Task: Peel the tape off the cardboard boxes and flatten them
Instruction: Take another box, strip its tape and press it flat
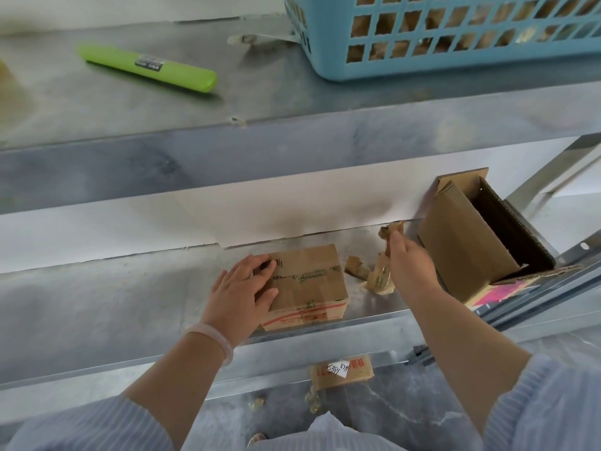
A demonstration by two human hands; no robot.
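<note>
The left hand (242,296) lies flat on the small sealed box (309,284), fingers spread wide over its top at the nine o'clock end, pinning it to the lower metal shelf (113,307). The right hand (408,262), at three o'clock from the box, has its fingers pinched narrowly on a strip of peeled tape (388,234) with torn brown paper stuck to it, and holds it up clear of the shelf. Just below that hand lie more crumpled tape scraps (374,275).

The step in hand looks like getting rid of the peeled strip before going back for the rest of the tape, which shows along the box's top seam and front edge. To do it well, the left hand should keep firm pressure so the box does not slide, and the next pull is best made low and along the seam, so the tape comes away whole rather than tearing the cardboard.

At three o'clock stands an open box (471,242), tipped toward the right; its inside is dark and I cannot tell what it holds. At one o'clock, on the upper shelf (97,109), a blue basket (455,34) holds brownish things, seemingly cardboard, seen only through its holes. At eleven o'clock lies a green cutter (148,67), untouched. At six o'clock, below the shelves, lies a piece of cardboard (341,372) with a white label.
</note>
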